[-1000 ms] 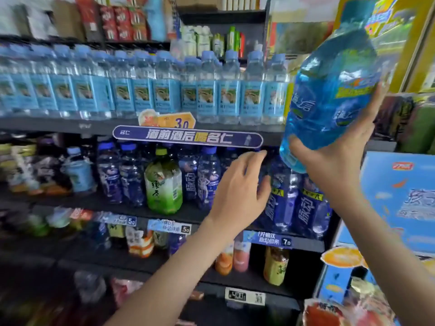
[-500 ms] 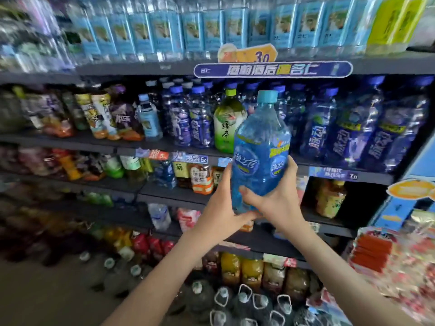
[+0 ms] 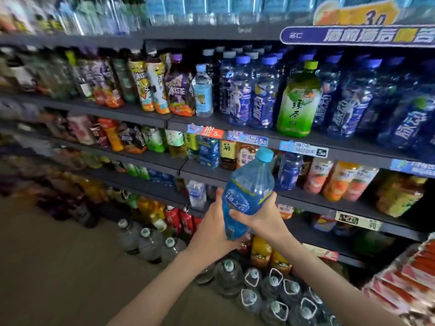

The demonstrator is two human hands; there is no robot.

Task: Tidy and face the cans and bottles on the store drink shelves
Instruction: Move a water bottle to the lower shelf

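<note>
Drink shelves (image 3: pixel 150 158) span 9 to 3 o'clock; blue bottle (image 3: pixel 247 191) is held off-shelf at centre, cap tilted toward 1, probably to find its row, with left hand (image 3: pixel 211 222) at 7 and right hand (image 3: pixel 263 217) at 5, each grip wrapped round its lower body.

Drink aisle of a retail store: dark shelves (image 3: pixel 141 116) cross the frame, packed with bottled drinks (image 3: pixel 261 102). Price tags (image 3: pixel 255 139) line the shelf edges, a promotional banner (image 3: pixel 353 35) hangs at upper right, and large water jugs (image 3: pixel 148 245) stand on the floor (image 3: pixel 58 267) at bottom centre.
</note>
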